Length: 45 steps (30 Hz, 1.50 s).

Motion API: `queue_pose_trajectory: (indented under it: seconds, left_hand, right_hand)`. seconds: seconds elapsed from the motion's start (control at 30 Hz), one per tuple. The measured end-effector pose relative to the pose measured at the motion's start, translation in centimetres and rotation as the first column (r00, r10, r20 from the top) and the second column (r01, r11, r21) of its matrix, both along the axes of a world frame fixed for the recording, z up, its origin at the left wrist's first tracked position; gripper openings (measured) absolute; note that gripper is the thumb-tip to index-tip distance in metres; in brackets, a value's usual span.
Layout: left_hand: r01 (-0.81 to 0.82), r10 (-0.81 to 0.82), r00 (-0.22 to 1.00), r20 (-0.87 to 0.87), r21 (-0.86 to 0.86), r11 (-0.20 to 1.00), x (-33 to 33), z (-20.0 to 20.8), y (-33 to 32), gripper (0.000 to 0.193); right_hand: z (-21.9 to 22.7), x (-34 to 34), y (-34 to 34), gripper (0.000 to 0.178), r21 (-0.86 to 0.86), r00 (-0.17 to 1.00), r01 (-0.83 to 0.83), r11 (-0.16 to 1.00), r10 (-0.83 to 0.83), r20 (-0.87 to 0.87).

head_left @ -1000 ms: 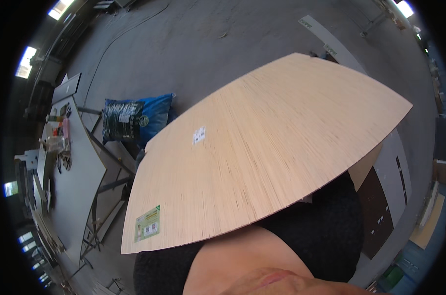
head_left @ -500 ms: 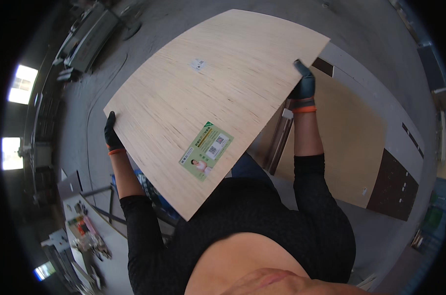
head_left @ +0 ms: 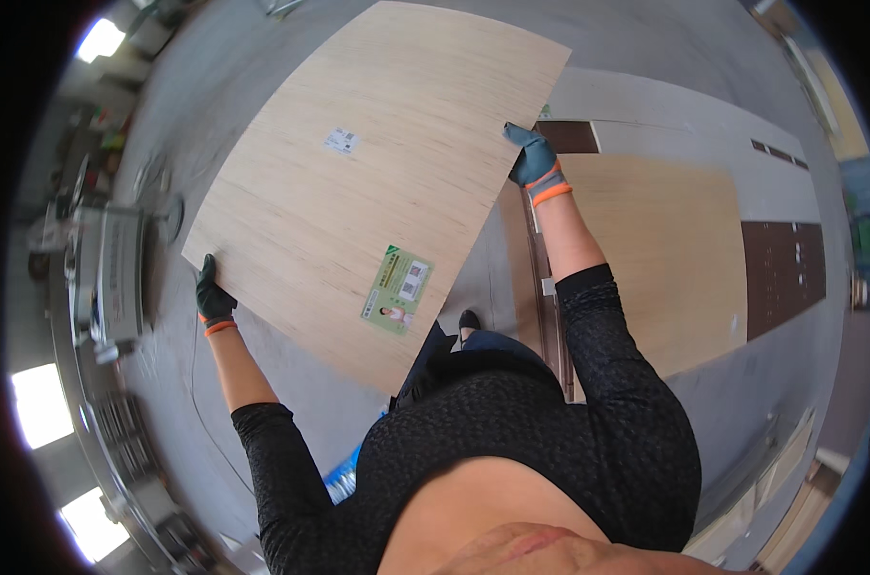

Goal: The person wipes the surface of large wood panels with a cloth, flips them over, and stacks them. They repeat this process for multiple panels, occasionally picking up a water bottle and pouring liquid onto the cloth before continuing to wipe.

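A large, pale wood-grain board [head_left: 358, 163] is held up tilted in front of my body. It bears a small white label [head_left: 341, 141] and a larger green printed sticker [head_left: 398, 290] near its lower corner. My left hand [head_left: 213, 293], in a dark glove with an orange cuff, grips the left edge with the thumb on the face. My right hand [head_left: 534, 161], gloved alike, is closed on the right edge, its thumb over the face. The fingers behind the board are mostly hidden.
To the right lies a stack of panels, with a tan sheet [head_left: 646, 259] and a dark brown piece [head_left: 785, 273] on top. Dark brown strips [head_left: 540, 287] run along its near side. A grey machine [head_left: 114, 273] stands at the left. My shoe [head_left: 469, 321] shows on the grey floor.
Board and both hands have shifted left in view, and my right hand sits lower. The surroundings have swung round as my body turned. Both hands keep their hold.
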<state>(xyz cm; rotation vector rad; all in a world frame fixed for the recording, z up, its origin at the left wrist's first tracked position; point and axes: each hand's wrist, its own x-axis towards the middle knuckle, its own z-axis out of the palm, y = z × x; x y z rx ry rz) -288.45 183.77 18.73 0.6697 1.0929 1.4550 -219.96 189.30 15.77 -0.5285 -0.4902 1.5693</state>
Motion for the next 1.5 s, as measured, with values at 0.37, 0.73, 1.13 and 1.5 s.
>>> queue_pose_trajectory:
  seconds: [0.37, 0.73, 1.13, 1.5]
  left_hand:
    - [0.569, -0.558, 0.807, 0.196, -0.002, 0.822, 7.0, 0.6, 18.6, 0.047]
    - [0.827, -0.795, 0.561, 0.229, -0.193, 0.528, 15.7, -5.2, 29.2, 0.052]
    - [0.708, -0.815, 0.568, 0.114, -0.571, 0.414, 19.8, -8.4, 36.1, 0.045]
    - [0.402, -0.834, 0.515, -0.196, -0.805, 0.437, 21.7, -10.2, 35.4, 0.038]
  right_hand:
    - [-2.9, -0.5, -7.3, 0.054, -0.535, 0.568, 0.812, 0.231, -0.522, 0.636]
    - [-12.1, -1.3, -14.3, 0.072, -0.246, 0.225, 0.898, -0.365, -0.1, 0.969]
    - [-10.5, -1.9, -12.1, 0.067, -0.123, 0.131, 0.816, -0.565, -0.028, 0.991]
    - [-11.3, -1.1, -11.5, 0.061, -0.122, 0.183, 0.854, -0.506, 0.072, 0.981]
